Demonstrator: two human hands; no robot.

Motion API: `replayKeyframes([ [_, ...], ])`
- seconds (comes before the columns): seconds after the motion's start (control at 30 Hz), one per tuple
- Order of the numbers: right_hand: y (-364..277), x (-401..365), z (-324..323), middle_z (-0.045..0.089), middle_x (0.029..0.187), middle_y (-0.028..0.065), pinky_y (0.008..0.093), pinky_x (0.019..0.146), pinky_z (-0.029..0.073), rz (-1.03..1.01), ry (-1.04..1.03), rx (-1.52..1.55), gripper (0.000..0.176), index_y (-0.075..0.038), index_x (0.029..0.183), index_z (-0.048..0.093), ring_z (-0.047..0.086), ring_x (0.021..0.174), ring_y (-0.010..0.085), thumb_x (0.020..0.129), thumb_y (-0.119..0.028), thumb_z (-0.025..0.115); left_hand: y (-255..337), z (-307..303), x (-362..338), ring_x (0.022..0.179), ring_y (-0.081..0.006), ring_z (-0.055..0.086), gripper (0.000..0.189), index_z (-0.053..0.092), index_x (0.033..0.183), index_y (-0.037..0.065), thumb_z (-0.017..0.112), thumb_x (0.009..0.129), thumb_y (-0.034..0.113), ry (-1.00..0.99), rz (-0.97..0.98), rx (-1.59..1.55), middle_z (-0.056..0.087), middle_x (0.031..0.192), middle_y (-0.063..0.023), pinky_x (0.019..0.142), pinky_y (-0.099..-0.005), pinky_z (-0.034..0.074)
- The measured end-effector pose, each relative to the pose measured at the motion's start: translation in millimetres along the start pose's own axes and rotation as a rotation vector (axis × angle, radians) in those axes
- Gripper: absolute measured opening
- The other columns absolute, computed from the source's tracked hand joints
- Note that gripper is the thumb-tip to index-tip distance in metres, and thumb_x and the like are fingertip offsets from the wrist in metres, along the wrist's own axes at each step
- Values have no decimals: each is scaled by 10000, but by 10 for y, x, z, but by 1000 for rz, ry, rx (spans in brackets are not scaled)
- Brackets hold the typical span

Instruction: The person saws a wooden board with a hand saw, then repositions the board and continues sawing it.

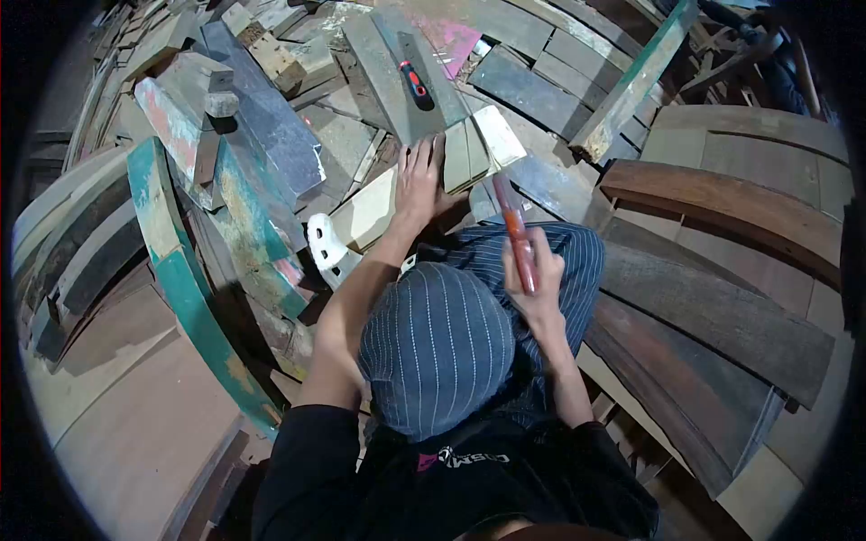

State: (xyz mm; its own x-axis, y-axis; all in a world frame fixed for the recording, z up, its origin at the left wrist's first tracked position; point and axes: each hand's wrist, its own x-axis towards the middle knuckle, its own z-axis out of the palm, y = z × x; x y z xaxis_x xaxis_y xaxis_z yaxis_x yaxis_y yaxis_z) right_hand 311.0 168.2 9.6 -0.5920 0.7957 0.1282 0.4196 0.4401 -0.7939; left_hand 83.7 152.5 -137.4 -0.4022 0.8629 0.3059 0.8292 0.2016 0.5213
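Note:
My left hand (418, 185) lies across a pale wooden block (372, 209), its fingers over the wood and gripping it; the thumb side is partly hidden. The block's other end (467, 155) shows just right of the fingers. My right hand (538, 270) is closed around a tool with a red-orange handle (516, 230), raised above my knee. Motion blurs this tool, so its kind cannot be made out. Beyond my left hand, a tool with a red and black handle and a flat metal blade (416, 86) lies on a grey plank (383, 68).
Stacked planks surround me. A curved green-painted piece (194, 288) and a blue-grey beam (262, 108) are on the left. A curved brown piece (722, 207) and dark boards (713, 325) lie right. A green-edged post (636, 81) juts in. A white perforated shoe (327, 248) shows beside the block.

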Motion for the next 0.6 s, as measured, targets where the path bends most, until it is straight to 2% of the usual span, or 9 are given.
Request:
replayKeyframes([
  [0.03, 33, 28, 130, 546, 629, 162, 331, 458, 430, -101, 50, -4, 155, -24, 953, 567, 618, 482, 271, 905, -24, 714, -5, 0, 5, 1381, -357, 442, 1134, 399, 1507, -4, 911, 601, 447, -26, -19, -16, 489, 1446, -195, 1215, -581, 246],
  [0.13, 64, -135, -49, 556, 628, 145, 346, 456, 430, -38, 18, -53, 156, -28, 938, 562, 596, 460, 265, 909, -44, 715, 27, 11, 22, 1359, -368, 475, 1123, 426, 1491, -21, 911, 601, 465, 7, 0, 57, 512, 1423, -213, 1190, -585, 281],
  [0.17, 67, -354, -190, 648, 728, 193, 387, 488, 492, -47, -1, -132, 220, -28, 1033, 587, 658, 530, 349, 871, -26, 735, 35, 3, -1, 1348, -374, 488, 1114, 441, 1483, -27, 910, 603, 470, 29, 10, 86, 523, 1411, -223, 1176, -580, 304],
  [0.2, 35, -624, -295, 681, 823, 186, 371, 488, 494, 34, -34, -89, 236, -16, 1057, 615, 662, 529, 312, 856, -13, 740, 19, 9, -7, 1381, -367, 467, 1118, 432, 1488, -30, 910, 606, 465, 14, 6, 83, 515, 1426, -220, 1198, -594, 275],
  [0.27, 27, -1187, -493, 694, 787, 151, 351, 522, 520, -51, -85, -241, 402, 4, 1233, 632, 702, 590, 283, 846, -15, 739, 43, -15, -45, 1380, -370, 465, 1118, 425, 1488, -41, 908, 610, 455, -17, -17, 104, 506, 1439, -220, 1212, -595, 256],
  [0.37, 7, -1678, -662, 702, 783, 127, 349, 545, 523, 28, -137, -139, 399, -21, 1254, 636, 710, 602, 254, 864, -45, 717, 35, -14, -21, 1397, -361, 442, 1128, 413, 1498, -35, 910, 613, 458, -27, -20, 92, 490, 1456, -212, 1229, -569, 240],
  [0.47, 48, -1438, -567, 701, 781, 139, 346, 523, 520, -137, -89, -246, 342, 1, 1188, 636, 712, 603, 282, 862, -41, 726, 40, -10, -17, 1418, -353, 414, 1161, 390, 1515, -25, 922, 602, 456, -48, -28, 81, 462, 1480, -203, 1238, -535, 237],
  [0.57, 115, -623, -161, 684, 748, 176, 375, 489, 507, 70, -16, -78, 247, 13, 1074, 612, 693, 571, 338, 864, -34, 733, 50, -42, -17, 1415, -359, 418, 1167, 385, 1517, -26, 915, 603, 469, -54, -15, 75, 464, 1478, -213, 1236, -529, 239],
  [0.6, 167, -299, 19, 676, 737, 190, 385, 490, 509, -31, 20, -81, 242, 15, 1062, 598, 687, 567, 349, 868, -34, 732, 35, -59, -7, 1412, -360, 423, 1173, 384, 1520, -19, 910, 598, 482, -46, -7, 68, 471, 1476, -213, 1234, -544, 235],
])
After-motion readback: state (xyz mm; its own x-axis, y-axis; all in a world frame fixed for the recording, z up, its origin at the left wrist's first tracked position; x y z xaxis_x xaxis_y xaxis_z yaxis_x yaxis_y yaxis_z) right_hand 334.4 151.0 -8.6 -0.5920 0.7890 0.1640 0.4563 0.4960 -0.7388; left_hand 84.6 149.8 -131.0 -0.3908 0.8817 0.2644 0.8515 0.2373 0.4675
